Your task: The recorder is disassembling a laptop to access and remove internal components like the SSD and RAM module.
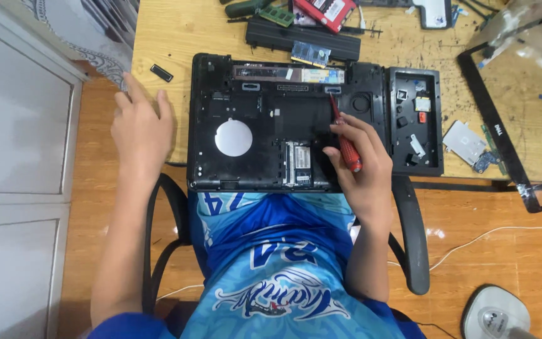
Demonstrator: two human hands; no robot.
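Note:
A black laptop base (265, 125) lies upside down at the near edge of a wooden desk, its bottom cover off and a memory slot (297, 163) exposed. My right hand (359, 163) grips a red-handled screwdriver (345, 141), its tip touching the laptop's upper right area near the hinge. My left hand (140, 122) rests flat on the desk just left of the laptop, fingers apart, holding nothing. A small black part (162, 73) lies on the desk beyond that hand.
A removed black cover panel (416, 122) sits right of the laptop. A long black battery (302, 39), memory sticks and a red box lie at the back. A black screen bezel (497, 125) and metal bracket (464, 141) lie far right. The chair's armrests flank my lap.

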